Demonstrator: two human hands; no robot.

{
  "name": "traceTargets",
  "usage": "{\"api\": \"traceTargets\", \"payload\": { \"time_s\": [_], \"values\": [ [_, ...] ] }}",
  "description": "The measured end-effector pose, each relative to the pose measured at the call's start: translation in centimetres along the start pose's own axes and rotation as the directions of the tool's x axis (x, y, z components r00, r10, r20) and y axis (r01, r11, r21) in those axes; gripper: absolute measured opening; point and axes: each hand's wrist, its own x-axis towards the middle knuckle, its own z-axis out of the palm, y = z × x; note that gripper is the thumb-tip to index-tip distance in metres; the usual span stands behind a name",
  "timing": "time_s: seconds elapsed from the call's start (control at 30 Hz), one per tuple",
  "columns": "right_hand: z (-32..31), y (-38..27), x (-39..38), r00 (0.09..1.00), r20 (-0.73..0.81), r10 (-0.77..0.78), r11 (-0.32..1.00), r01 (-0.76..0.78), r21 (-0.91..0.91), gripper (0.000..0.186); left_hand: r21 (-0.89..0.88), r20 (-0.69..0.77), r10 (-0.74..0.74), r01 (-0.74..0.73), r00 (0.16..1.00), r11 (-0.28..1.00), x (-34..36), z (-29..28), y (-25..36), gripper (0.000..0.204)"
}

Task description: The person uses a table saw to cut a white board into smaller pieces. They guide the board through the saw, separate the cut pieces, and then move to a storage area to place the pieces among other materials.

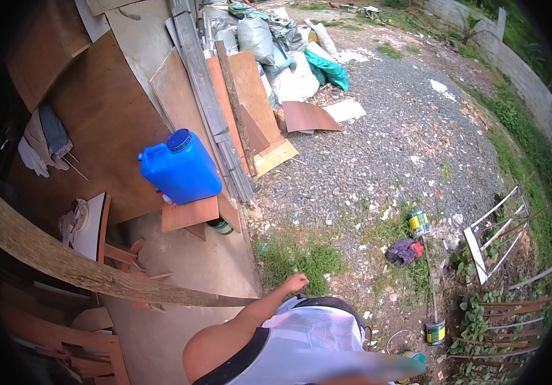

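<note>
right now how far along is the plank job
Done: boards already lean on the wall. In hand: the long plank, its tip just short of the clenched left hand. Left: offcuts lie on the concrete, paint cans in the grass.

Left hand (296,282) closed in a fist, just past the tip of a long weathered plank (96,273). Beyond the plank, blue jerrycan (181,168) on a small board. Right of the plank's tip, grass patch, rag (403,251), paint tins (418,222).
</note>
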Motion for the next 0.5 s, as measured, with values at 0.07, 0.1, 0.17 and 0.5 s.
{"api": "traceTargets", "payload": {
  "time_s": [0.07, 0.1, 0.17, 0.5],
  "values": [
    [1.3, -6.0, 1.9, 0.999, -0.020, 0.034, 0.999, -0.034, -0.021, 0.022, -0.089, -0.033, 0.063, -0.066, 0.997, 0.994, 4.3, -2.5, 6.3, 0.032],
    [2.0, -9.4, 3.0, 0.999, -0.017, 0.032, 0.999, -0.033, -0.035, 0.021, -0.112, -0.038, 0.050, -0.054, 0.998, 0.992, 6.2, -3.7, 8.4, 0.032],
    [3.3, -15.9, 5.4, 0.999, -0.022, 0.036, 0.998, -0.037, -0.055, 0.020, -0.121, -0.066, 0.049, -0.056, 0.997, 0.991, 10.8, -5.3, 11.3, 0.033],
    [6.1, -59.2, 20.6, 0.956, 0.040, -0.290, 0.913, 0.289, -0.288, 0.011, -0.342, -0.218, -0.573, 0.488, 0.790, 0.803, 16.8, -7.6, 10.7, 0.030]
  ]
}}
